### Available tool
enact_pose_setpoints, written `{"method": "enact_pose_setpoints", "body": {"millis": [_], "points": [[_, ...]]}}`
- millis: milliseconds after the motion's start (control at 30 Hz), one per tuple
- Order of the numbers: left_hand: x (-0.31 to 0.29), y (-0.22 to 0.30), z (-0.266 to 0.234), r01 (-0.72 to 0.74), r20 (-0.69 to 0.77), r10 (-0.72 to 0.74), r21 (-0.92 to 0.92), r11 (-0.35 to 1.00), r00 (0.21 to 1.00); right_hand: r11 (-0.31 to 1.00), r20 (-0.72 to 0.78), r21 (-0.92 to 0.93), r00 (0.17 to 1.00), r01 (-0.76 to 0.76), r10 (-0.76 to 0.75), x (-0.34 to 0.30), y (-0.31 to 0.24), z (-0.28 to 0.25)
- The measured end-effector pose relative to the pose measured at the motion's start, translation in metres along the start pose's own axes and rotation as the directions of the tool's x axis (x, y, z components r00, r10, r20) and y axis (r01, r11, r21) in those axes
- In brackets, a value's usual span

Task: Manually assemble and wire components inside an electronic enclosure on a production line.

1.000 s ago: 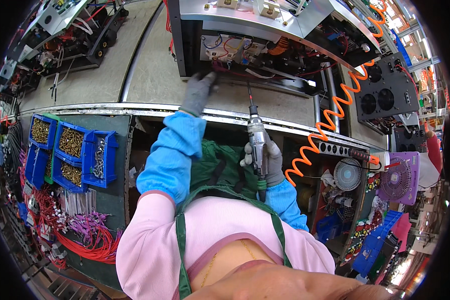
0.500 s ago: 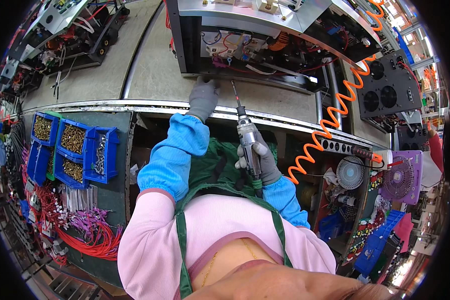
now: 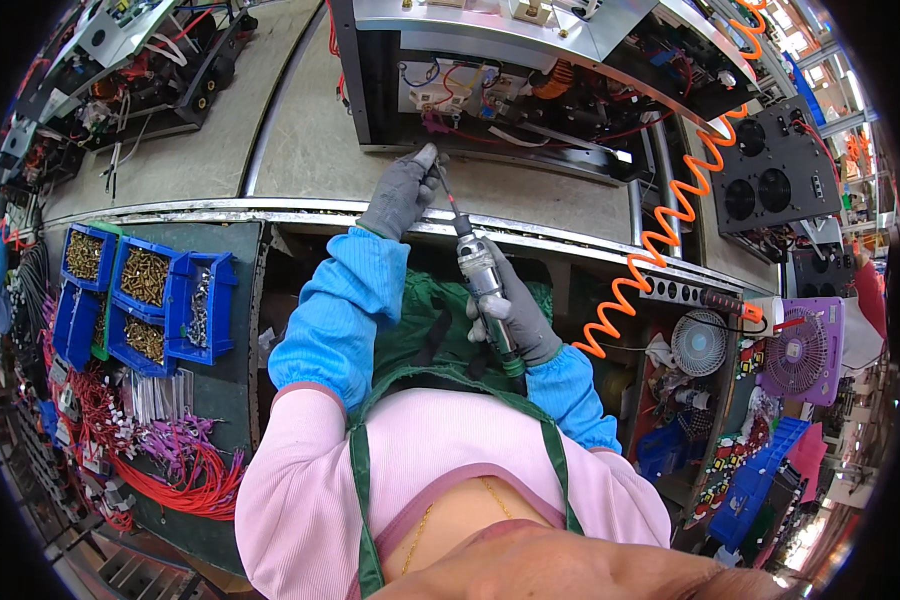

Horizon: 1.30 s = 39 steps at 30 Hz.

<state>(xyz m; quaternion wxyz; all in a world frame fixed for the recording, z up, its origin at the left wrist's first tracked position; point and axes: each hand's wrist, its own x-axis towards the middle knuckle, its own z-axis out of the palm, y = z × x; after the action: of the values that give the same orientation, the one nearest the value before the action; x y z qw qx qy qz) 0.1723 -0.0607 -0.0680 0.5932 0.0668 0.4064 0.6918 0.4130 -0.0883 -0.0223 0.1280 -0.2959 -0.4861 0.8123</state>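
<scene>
My right hand [image 3: 515, 312], in a grey glove, is wrapped around a silver and black power screwdriver [image 3: 479, 268]. Its long thin bit points up and to the left, toward the machine. Beside the bit's tip is my left hand [image 3: 402, 190], also gloved in grey, with its fingers pinched together. Whatever lies between those fingertips is too small to make out. Just beyond both hands stands an open metal machine housing [image 3: 510, 158] with wires, a copper coil and circuit parts inside. The left fingertips are close to its lower front edge.
Blue bins [image 3: 148, 275] of brass screws stand at left, above red wire bundles [image 3: 185, 485]. An orange coiled hose [image 3: 618, 300] hangs at right, near a black fan panel [image 3: 778, 185] and a purple fan [image 3: 798, 350]. Another open machine [image 3: 160, 80] sits far left.
The screwdriver has shifted left and its bit now reaches my left fingertips. My left hand has turned, its fingers now pinched beside the bit. The machine housing has not moved.
</scene>
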Motion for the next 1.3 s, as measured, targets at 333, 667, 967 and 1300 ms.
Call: {"method": "enact_pose_setpoints", "body": {"millis": [333,667,967,1300], "points": [[-0.012,0.023,0.004,-0.168,0.077,0.150,0.506,0.846,0.986,0.999,0.042,0.053,0.999,-0.013,0.011,-0.005,-0.002,-0.003],[-0.015,0.034,0.004,-0.243,0.253,0.097,0.649,0.721,0.963,0.976,0.103,0.204,0.993,-0.074,0.053,-0.010,0.005,-0.011],[-0.009,0.023,0.002,-0.195,0.236,0.063,0.595,0.779,0.970,0.992,0.070,0.121,0.997,-0.036,0.028,-0.011,0.000,-0.008],[0.006,0.021,0.067,-0.503,0.098,0.522,0.462,0.730,0.847,0.980,-0.051,0.184,0.997,0.068,-0.059,-0.011,0.000,-0.024]]}}
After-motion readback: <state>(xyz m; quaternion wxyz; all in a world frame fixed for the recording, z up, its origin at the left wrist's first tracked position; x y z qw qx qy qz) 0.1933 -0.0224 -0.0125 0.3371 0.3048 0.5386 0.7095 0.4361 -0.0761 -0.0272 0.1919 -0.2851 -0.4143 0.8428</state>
